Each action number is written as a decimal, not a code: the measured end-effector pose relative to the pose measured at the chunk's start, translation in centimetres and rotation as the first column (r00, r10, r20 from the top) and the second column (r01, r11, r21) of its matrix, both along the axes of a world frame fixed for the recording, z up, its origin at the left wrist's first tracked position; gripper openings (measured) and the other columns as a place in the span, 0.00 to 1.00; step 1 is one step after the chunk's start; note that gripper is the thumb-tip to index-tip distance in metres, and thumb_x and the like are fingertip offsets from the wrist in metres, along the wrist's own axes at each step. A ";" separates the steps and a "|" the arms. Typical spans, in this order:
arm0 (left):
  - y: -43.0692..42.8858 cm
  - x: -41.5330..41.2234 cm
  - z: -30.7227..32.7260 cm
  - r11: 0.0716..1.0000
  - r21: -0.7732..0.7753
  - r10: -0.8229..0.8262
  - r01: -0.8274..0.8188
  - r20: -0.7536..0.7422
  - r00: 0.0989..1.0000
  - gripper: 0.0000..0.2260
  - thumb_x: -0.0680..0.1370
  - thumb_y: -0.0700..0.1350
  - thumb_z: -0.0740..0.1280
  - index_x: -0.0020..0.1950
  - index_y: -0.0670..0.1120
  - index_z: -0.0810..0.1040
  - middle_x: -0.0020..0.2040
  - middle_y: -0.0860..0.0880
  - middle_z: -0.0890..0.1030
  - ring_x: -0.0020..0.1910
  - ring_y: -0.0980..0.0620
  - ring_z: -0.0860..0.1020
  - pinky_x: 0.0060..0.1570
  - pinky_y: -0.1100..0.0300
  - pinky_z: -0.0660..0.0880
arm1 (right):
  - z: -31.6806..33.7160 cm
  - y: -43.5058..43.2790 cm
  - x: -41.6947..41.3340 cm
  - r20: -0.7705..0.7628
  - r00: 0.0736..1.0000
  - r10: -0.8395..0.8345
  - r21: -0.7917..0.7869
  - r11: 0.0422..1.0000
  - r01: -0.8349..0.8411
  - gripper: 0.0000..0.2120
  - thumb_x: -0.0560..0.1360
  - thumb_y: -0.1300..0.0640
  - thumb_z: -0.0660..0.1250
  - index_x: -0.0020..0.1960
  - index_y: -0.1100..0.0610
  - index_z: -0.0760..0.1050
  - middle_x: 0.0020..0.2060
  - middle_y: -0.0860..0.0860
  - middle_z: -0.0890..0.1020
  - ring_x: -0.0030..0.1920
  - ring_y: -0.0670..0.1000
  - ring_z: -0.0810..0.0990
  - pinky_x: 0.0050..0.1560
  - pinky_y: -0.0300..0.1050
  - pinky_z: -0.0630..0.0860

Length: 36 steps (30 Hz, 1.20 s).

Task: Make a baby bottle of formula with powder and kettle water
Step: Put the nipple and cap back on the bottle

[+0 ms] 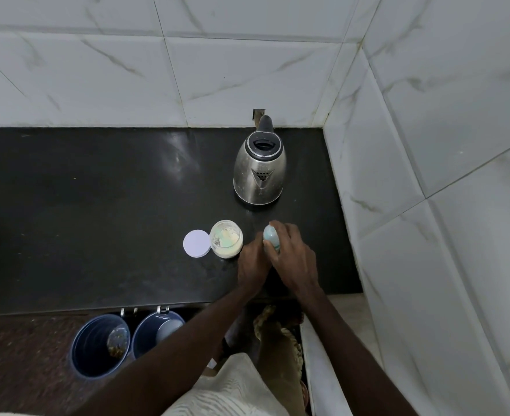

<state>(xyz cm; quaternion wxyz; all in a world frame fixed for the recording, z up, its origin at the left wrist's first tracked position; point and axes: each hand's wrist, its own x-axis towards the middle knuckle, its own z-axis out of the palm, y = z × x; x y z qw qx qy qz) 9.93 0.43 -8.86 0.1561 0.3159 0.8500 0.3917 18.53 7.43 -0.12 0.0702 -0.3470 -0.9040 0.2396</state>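
A baby bottle [270,235] with a pale green cap stands on the black counter [97,205] near its front right. My right hand [292,259] wraps its top from the right. My left hand [253,265] grips its lower body from the left, which hides most of the bottle. Just left of them stands an open clear jar of pale formula powder [226,239], with its white round lid [197,244] lying flat beside it. A steel electric kettle [259,169] with a black lid stands behind, spout toward me.
White marble-look tiled walls [427,145] close the counter at the back and right. Below the counter's front edge, two dark blue buckets [97,346] sit on the floor. My pale garment [232,385] shows at the bottom.
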 end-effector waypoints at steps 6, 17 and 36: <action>-0.1 0.1 0.5 1.000 0.011 0.023 -0.023 -0.005 1.000 0.22 0.77 0.59 0.57 0.61 0.46 0.77 0.50 0.46 0.85 0.48 0.44 0.84 0.48 0.46 0.80 | 0.0 0.1 0.0 0.010 1.000 -0.013 -0.004 1.000 0.013 0.23 0.82 0.44 0.64 0.75 0.47 0.68 0.71 0.50 0.72 0.58 0.53 0.82 0.53 0.48 0.79; -0.2 0.2 0.7 0.997 0.075 0.027 -0.029 0.024 0.999 0.21 0.77 0.58 0.57 0.58 0.45 0.78 0.49 0.47 0.85 0.48 0.47 0.84 0.48 0.46 0.79 | -0.9 0.3 0.1 -0.010 1.000 0.009 -0.004 1.000 -0.009 0.23 0.82 0.45 0.65 0.75 0.48 0.69 0.70 0.51 0.73 0.57 0.53 0.82 0.52 0.50 0.83; -0.5 -0.1 0.0 0.980 0.199 -0.003 -0.014 0.085 0.996 0.18 0.79 0.56 0.61 0.62 0.47 0.80 0.53 0.49 0.85 0.52 0.51 0.84 0.51 0.47 0.80 | -3.9 -0.9 -0.2 0.093 0.996 -0.001 -0.145 0.989 0.014 0.33 0.83 0.53 0.62 0.83 0.42 0.51 0.77 0.52 0.61 0.63 0.62 0.79 0.56 0.57 0.78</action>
